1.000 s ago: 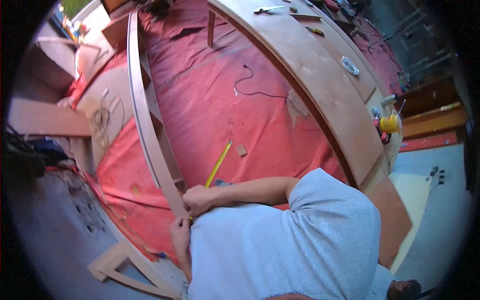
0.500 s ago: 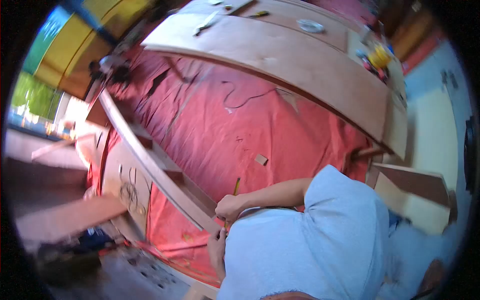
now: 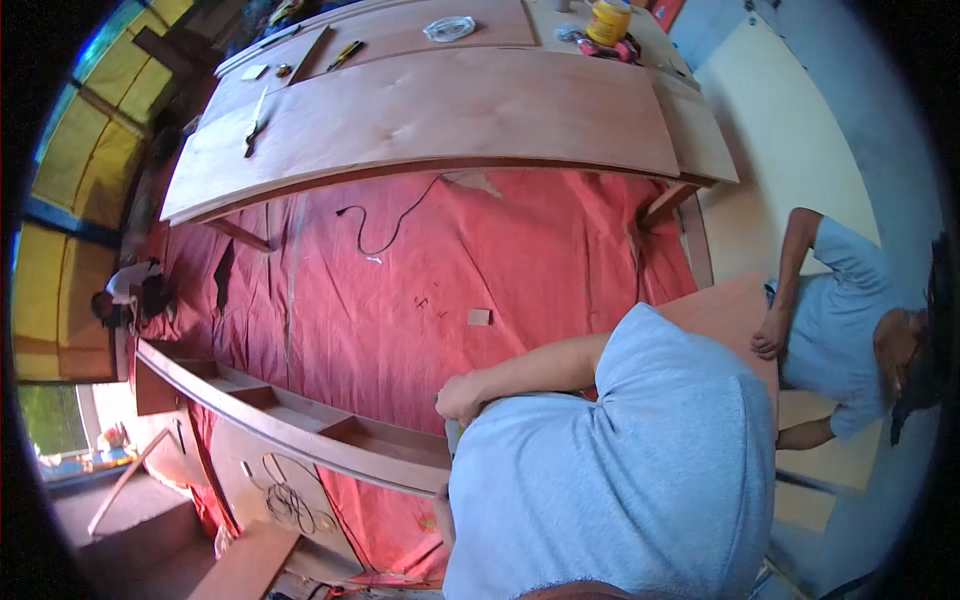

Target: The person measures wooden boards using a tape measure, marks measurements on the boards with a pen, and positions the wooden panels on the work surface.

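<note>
My right hand (image 3: 460, 399) is closed near the right end of the long, narrow wooden frame (image 3: 290, 418), which has open compartments. A small dark tip shows at its fingers and a greyish piece below it, too hidden to name. My left hand (image 3: 445, 515) is lower, against the frame's end, mostly hidden by my blue shirt; its fingers cannot be made out. A small wooden block (image 3: 480, 317) lies on the red sheet (image 3: 540, 250) beyond my right hand.
Ahead stands a wooden table (image 3: 420, 110) with a cutter (image 3: 345, 55), a yellow tub (image 3: 608, 20) and a coiled bundle (image 3: 450, 29). A black cable (image 3: 385, 240) crosses the sheet. One person (image 3: 850, 310) is at right, another (image 3: 135, 290) far left. Cable coils (image 3: 290, 500) lie lower left.
The view has turned, bringing the table across the top and the person at right into sight. The yellow tape blade that stuck out by my right hand no longer shows.
</note>
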Demonstrator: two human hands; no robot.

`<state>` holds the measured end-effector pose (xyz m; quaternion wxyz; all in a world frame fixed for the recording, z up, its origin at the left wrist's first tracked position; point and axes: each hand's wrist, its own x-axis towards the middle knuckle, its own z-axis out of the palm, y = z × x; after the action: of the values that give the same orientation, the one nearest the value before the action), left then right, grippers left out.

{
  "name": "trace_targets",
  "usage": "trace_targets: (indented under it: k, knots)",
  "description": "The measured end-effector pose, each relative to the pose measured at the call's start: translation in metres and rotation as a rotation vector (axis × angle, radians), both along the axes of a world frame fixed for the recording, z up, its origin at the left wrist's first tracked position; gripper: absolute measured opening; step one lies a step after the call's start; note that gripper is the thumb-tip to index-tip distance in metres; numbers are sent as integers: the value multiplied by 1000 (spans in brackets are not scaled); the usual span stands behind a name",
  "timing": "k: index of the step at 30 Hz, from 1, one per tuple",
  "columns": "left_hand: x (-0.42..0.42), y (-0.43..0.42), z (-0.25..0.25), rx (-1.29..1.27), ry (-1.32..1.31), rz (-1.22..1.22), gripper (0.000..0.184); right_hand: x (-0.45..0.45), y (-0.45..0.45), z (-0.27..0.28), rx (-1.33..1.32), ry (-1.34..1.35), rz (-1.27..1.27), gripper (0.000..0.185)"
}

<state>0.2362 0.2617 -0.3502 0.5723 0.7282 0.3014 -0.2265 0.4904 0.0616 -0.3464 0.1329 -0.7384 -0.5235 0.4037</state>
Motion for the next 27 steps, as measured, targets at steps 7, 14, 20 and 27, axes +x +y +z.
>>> trace_targets:
  k: [7,14,20,27]
  knots:
    - [71,99,-19,4,-94,-134,34,40,49,-2,38,19,-175,27]
    - [179,179,-25,38,-295,-357,35,84,104,22,358,0,-701,33]
    - [252,187,-6,190,-228,-614,38,100,86,-22,443,95,-882,35]
    - [327,126,24,182,-271,-737,38,127,70,-6,479,466,-954,25]
